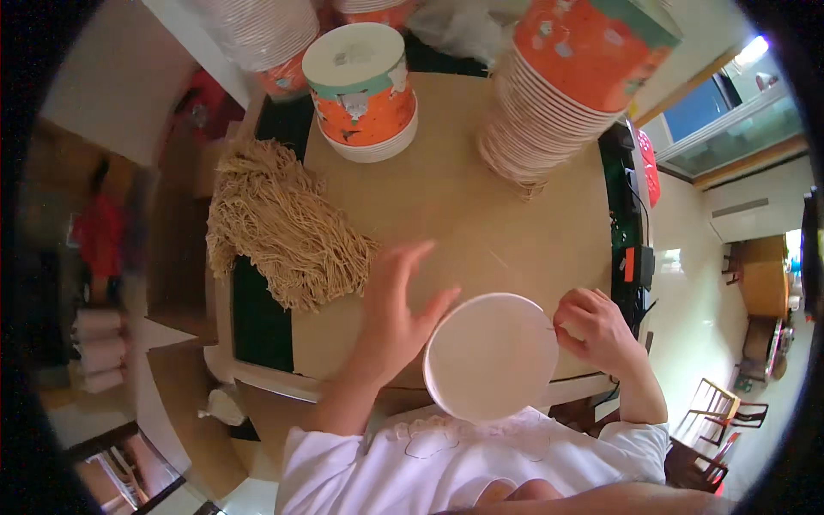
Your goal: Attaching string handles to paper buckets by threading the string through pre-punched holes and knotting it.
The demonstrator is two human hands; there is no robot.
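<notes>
A white-lined paper bucket [491, 359] is at the table's front edge, close to my body, its round mouth facing up. My right hand [595, 330] is closed in a pinch at the right side of its rim; a thin strand seems to show there, too small to make out. Beside the left rim, my left hand [396, 313] is open, fingers spread and slightly blurred, the thumb near the rim. To its left lies a big heap of tan twine [287, 227]. A thin light strand [498, 258] rests on the board beyond the bucket.
An upside-down orange and green paper bucket stack [365, 120] stands at the back. A taller nested stack [558, 103] leans at the back right, twine at its lower end. Wrapped white tubs [262, 30] are at the back left. A power strip [637, 264] lines the right edge.
</notes>
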